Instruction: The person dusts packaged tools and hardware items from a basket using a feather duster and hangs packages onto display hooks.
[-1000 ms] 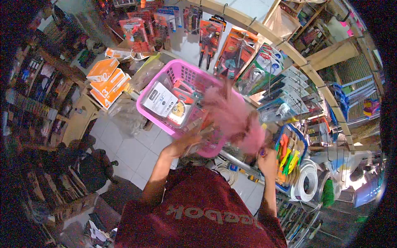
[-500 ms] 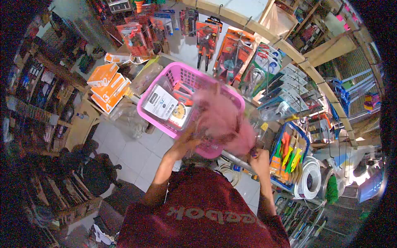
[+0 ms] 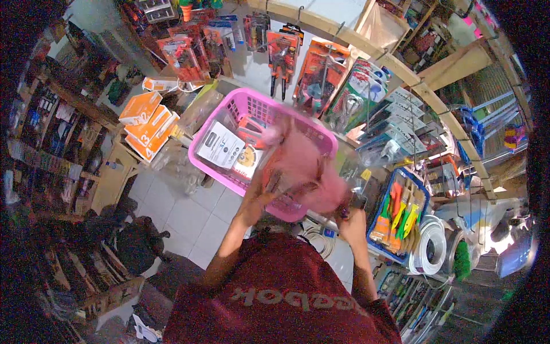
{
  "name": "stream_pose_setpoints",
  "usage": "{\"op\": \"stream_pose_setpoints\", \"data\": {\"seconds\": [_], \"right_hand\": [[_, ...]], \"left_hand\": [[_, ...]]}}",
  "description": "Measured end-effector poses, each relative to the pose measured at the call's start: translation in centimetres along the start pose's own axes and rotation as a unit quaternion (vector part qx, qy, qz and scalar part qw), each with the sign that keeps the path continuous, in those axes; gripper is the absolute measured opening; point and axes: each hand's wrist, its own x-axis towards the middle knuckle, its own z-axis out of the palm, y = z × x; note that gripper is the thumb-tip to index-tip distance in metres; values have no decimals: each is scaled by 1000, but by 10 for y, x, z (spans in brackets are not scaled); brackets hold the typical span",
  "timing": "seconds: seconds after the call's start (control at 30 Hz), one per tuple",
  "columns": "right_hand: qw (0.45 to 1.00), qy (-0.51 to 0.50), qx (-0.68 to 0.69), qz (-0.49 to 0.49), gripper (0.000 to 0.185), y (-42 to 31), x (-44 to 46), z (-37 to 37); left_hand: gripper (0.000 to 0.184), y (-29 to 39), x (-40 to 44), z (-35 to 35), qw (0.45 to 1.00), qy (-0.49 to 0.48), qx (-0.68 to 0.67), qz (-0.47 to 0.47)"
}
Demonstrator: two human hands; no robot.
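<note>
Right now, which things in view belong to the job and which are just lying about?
In the job:
- pink duster, blurred, in the right hand
- pink basket, under the duster, left hand at its near side
- boxed goods in it

Just about:
- orange boxes
- paintbrushes
- white coil
- hanging pliers

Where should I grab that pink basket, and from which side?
Probably hold the pink basket by its left-end rim, coming from the left: that raised edge is uncovered and gives something to hook, whereas the blurred pink duster covers part of the right half.
</note>
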Motion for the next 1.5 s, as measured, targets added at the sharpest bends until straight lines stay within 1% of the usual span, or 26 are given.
{"op": "stream_pose_setpoints", "data": {"seconds": [0.03, 0.13, 0.27, 0.33, 0.43, 0.47, 0.53, 0.57, 0.6, 0.63, 0.67, 0.7, 0.73, 0.77, 0.83, 0.93, 0.97, 1.03, 1.13, 1.17, 1.23, 1.27, 1.33, 1.37, 1.47, 1.5], "right_hand": [[1000, 2, -6, -7, 14, -3, -4, 0], [996, -39, -37, 65, 11, 17, -5, 5], [998, 23, 39, -37, 8, 12, -3, 8], [992, 59, 87, -70, 8, 22, -7, 18], [1000, -3, 15, 27, 10, 9, -5, 10], [1000, 0, 4, 8, 11, 8, -6, 7], [999, 2, -18, -29, 13, 6, -11, 6], [997, 9, -6, -82, 14, 3, -11, 4], [991, 18, 6, -134, 15, -2, -12, 3], [992, 12, 10, -123, 15, -3, -11, 2], [994, 5, 13, -112, 15, -3, -11, 2], [999, -16, 9, -40, 15, -2, -10, 1], [999, -38, 4, 30, 15, -2, -7, 0], [999, -11, 28, -16, 15, -3, -5, 1], [990, 42, 79, -104, 16, -8, -8, 3], [997, 13, 41, -65, 16, -13, -6, -9], [1000, -4, 24, -18, 17, -6, -7, -8], [997, -39, -8, 72, 18, 10, -7, -1], [995, -2, -51, -83, 19, 20, -14, 7], [998, -4, -55, -32, 16, 31, -14, 11], [995, -10, -66, 68, 15, 62, -10, 10], [997, -1, -56, 50, 16, 74, -10, 3], [999, 19, -34, 17, 18, 73, -13, -13], [993, 101, 5, -56, 23, 70, -19, -18], [997, 25, -50, -55, 24, 64, -24, -50], [997, 45, -61, -22, 22, 64, -26, -53]], "left_hand": [[69, -4, 0, -4, 1000, -1, 20, -1], [63, -6, 5, -6, 996, -7, 82, 19], [60, -4, 7, -1, 996, -2, 54, 69], [60, -7, 7, -5, 999, 4, -18, 39], [73, 2, 10, 4, 999, 7, 5, 53], [80, 10, 11, 9, 997, 11, 34, 71], [76, 17, 6, 17, 998, 41, 41, 36], [74, 19, 4, 19, 997, 55, 45, 17], [72, 8, 6, 3, 986, -18, 146, 76], [71, -12, 12, -27, 956, -91, 244, 133], [69, -15, 12, -28, 958, -97, 236, 128], [68, -18, 12, -29, 960, -103, 228, 123], [67, -7, 6, -5, 991, -38, 113, 57], [65, -1, 3, 9, 1000, 29, -3, -10], [66, -2, 2, 10, 999, 46, -1, 11], [66, -7, 0, 12, 997, 63, 3, 37], [67, -9, 0, 13, 996, 69, 3, 47], [66, -12, 1, 6, 998, 65, 26, 6], [63, 12, -11, 13, 977, 126, -117, -126], [61, 22, -14, 20, 952, 153, -195, -180], [58, 24, -18, 16, 948, 107, -254, -161], [57, 26, -19, 12, 944, 86, -283, -148], [53, 17, -20, 3, 958, 97, -240, -124], [52, 14, -21, 1, 957, 105, -239, -125], [54, 18, -18, 3, 957, 77, -235, -153], [55, 21, -16, 6, 956, 60, -234, -164]]}}
